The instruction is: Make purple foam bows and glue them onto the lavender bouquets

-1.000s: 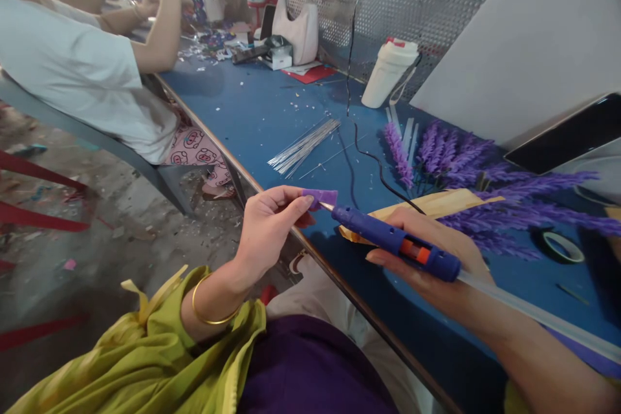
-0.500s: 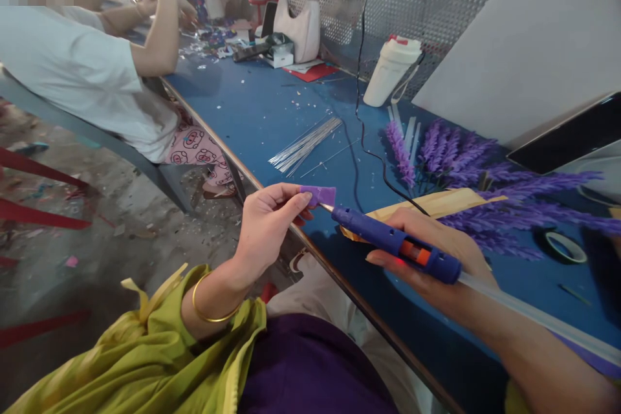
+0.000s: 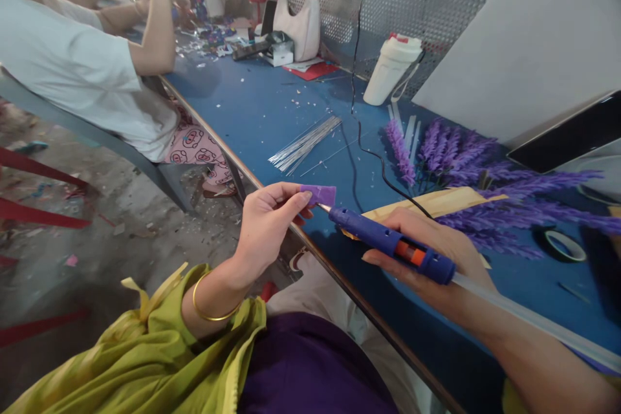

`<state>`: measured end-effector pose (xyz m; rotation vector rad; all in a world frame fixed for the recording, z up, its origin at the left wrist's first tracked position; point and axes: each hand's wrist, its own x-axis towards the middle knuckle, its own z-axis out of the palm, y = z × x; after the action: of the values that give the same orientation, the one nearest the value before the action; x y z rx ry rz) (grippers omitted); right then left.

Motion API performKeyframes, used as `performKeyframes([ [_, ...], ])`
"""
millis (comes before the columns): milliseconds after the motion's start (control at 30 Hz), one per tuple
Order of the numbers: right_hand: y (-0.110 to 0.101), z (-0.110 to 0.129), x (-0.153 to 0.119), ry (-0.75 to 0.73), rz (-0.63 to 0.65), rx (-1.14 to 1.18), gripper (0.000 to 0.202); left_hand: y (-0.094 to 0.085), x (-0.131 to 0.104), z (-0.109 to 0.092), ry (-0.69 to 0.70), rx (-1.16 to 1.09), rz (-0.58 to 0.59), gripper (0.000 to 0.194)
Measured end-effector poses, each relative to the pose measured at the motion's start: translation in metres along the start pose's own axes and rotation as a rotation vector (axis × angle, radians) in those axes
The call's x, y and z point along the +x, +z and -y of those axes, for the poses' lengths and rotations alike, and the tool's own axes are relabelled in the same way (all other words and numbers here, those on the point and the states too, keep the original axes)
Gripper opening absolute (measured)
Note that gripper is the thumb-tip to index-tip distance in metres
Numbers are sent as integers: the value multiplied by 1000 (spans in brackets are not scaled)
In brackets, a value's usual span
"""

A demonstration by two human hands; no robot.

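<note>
Near the table edge, my left hand (image 3: 266, 223) pinches a small purple strip (image 3: 323, 195) between thumb and fingers. My right hand (image 3: 431, 252) is wrapped round a blue glue gun (image 3: 371, 233), whose metal tip is at the lower edge of the strip by my left fingertips. A long clear glue stick (image 3: 533, 317) runs out of the gun's rear over my right forearm. Beyond the hands lies a bundle of thin wires (image 3: 305, 144). Purple flower stems (image 3: 453, 149) lie behind my right hand, and yellowish paper (image 3: 441, 202) is partly hidden by it.
On the blue table (image 3: 233, 103) stand a white tumbler (image 3: 392, 71) and a white handbag (image 3: 303, 29). A black cord (image 3: 383, 168) crosses towards my right hand. A tape roll (image 3: 565, 246) lies at the right. A person in a white shirt (image 3: 92, 71) sits at the left.
My right hand and the glue gun have shifted slightly left, and the cord has swung left. My left hand and the strip are almost unmoved. The seated person's arm has moved a little left.
</note>
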<state>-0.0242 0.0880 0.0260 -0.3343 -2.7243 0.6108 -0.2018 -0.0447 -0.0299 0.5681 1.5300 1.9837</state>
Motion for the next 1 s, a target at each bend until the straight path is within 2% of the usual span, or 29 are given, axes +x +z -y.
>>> performKeyframes([
  [333, 0, -3, -1, 26, 15, 39, 22, -1, 2, 0, -11, -31, -15, 14],
  [533, -2, -2, 0, 37, 24, 18, 21, -1, 1, 1, -14, -41, 14, 14],
  [667, -3, -6, -2, 48, -59, 69, 22, -2, 4, 0, -20, -84, -17, 14],
  [867, -2, -20, 6, 228, -239, 306, 31, -9, 8, -1, -44, -89, -64, 15],
  [1000, -8, -31, 33, 386, -248, 514, 35, -12, 5, -4, -62, -84, -42, 15],
])
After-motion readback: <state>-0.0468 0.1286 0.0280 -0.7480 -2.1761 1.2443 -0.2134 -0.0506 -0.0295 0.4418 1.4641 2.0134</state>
